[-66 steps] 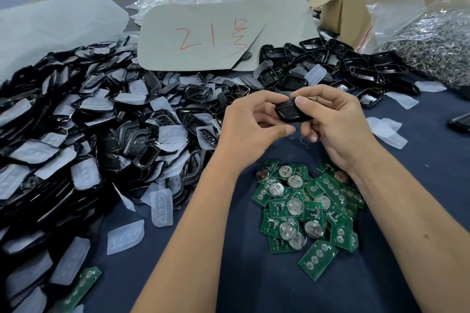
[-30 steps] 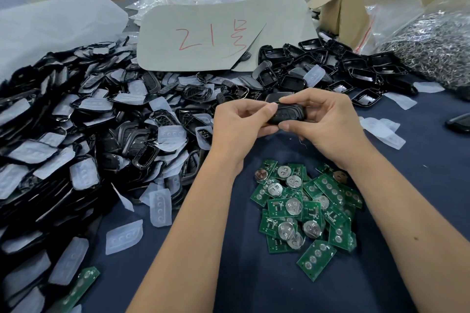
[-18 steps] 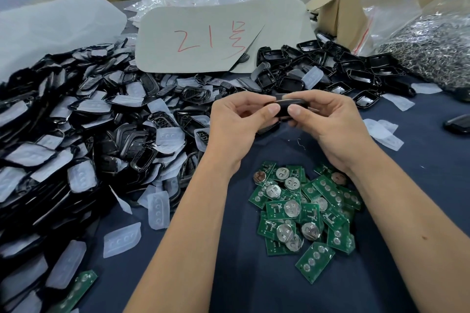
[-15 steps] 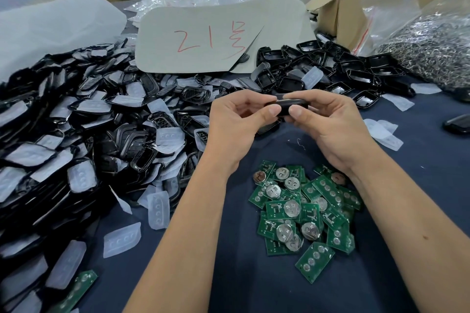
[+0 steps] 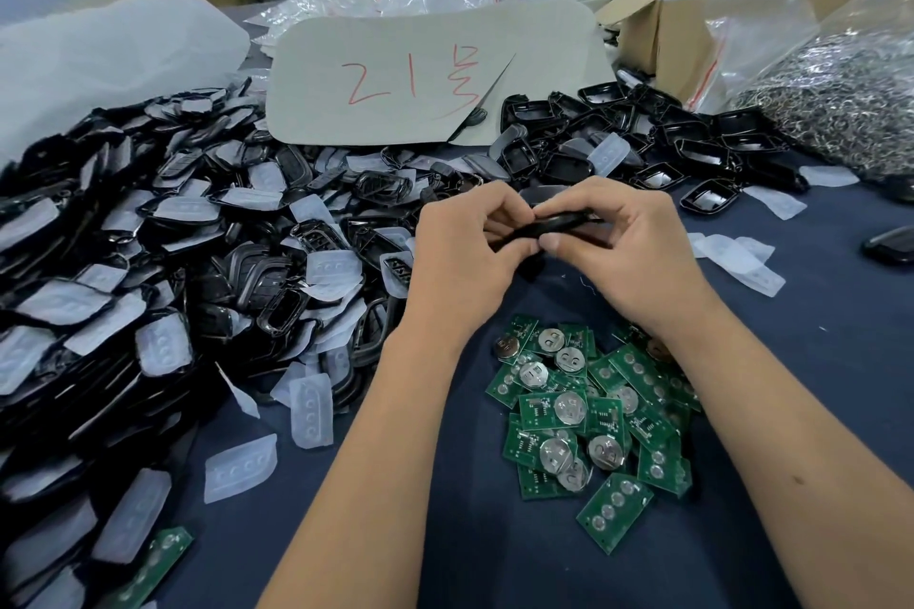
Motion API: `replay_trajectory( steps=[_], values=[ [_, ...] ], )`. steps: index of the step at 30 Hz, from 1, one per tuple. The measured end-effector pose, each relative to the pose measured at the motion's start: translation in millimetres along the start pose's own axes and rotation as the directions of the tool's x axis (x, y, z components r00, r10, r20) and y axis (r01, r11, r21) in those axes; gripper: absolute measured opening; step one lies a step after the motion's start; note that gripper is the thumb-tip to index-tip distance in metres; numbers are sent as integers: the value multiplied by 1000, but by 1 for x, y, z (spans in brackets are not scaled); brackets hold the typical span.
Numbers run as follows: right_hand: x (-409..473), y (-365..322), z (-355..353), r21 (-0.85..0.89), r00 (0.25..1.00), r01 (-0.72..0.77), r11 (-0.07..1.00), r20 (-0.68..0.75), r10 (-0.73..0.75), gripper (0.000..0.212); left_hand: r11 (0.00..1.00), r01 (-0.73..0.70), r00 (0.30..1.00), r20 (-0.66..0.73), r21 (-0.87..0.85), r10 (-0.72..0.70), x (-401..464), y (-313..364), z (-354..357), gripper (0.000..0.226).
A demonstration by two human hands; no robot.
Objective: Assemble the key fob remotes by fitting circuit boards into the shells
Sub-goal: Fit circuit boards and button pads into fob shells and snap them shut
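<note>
A black key fob shell [image 5: 549, 225] is held edge-on between both hands above the dark blue table. My left hand [image 5: 460, 257] grips its left end with curled fingers and thumb. My right hand [image 5: 628, 247] pinches its right end, thumb underneath. Most of the shell is hidden by my fingers. A pile of green circuit boards [image 5: 593, 415] with coin cells lies just below my hands. A big heap of black shells and white rubber button pads [image 5: 163, 272] fills the left side.
More open black shells [image 5: 658, 148] lie behind my hands. A grey card with red writing [image 5: 425, 79] leans at the back. A cardboard box [image 5: 692, 30] and a bag of metal rings [image 5: 841, 104] stand at the right. Loose white pads [image 5: 742, 257] lie right.
The shell has turned from face-up to edge-on between my fingers. Both hands have stayed together in nearly the same spot, pressing along its edges.
</note>
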State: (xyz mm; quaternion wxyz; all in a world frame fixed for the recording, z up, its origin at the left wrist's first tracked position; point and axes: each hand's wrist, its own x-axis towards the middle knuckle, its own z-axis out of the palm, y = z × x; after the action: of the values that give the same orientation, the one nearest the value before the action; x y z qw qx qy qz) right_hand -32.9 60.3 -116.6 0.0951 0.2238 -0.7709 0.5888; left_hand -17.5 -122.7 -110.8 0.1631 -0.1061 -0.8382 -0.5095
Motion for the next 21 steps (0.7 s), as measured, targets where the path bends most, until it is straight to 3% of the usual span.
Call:
replay_trajectory(
  steps=[3,5,8,11,15,21],
  values=[
    [0,3,-2,137,993,-74,988,-78,86,39,994,77,997,-16,-78,-78,0,1,2,39],
    [1,4,-3,249,981,-127,960,-110,158,27,959,169,984,-16,-229,-178,1,3,3,39],
    [1,5,-1,237,977,-179,955,-68,201,7,829,277,956,55,-485,-287,0,8,6,32],
    [1,4,-2,244,975,-187,951,-70,210,7,679,353,931,172,-644,-321,-3,10,9,29],
    [2,1,-3,318,978,-180,931,-47,205,18,590,391,917,241,-706,-318,-4,14,11,29],
    [2,-2,-1,384,976,-197,902,-10,218,28,580,396,914,242,-712,-327,-4,16,10,27]
  ],
)
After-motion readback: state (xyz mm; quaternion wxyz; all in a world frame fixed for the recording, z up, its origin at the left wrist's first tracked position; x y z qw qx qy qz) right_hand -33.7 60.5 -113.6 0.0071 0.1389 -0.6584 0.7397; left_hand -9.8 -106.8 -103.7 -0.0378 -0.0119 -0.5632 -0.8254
